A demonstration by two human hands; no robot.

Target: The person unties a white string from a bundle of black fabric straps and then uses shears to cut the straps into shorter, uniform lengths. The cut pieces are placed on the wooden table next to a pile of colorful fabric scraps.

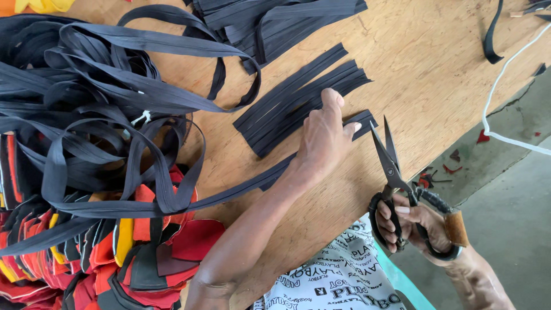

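Your left hand (pixel 324 135) lies flat on the table, fingers together, pressing down the end of a black strap (pixel 241 189) beside a row of cut strips (pixel 298 100). Your right hand (pixel 416 227) is closed through the handles of the scissors (pixel 396 172), whose blades stand open, tips pointing at the strap end just right of your left fingertips. The two hands are near each other but apart.

The strap runs from under your left hand back toward the left, into a big loose tangle (pixel 86 103) of the same black strap. Near that, at the left edge, sits a heap of red, yellow and black fabric pieces (pixel 115 258). More black strips (pixel 275 20) are piled at the far side.

The table (pixel 419 69) is bare plywood, light brown, with a rough right edge. Beyond it is a grey concrete floor (pixel 511 218) with small red scraps (pixel 482 136) and a white cord (pixel 505 74) trailing across.
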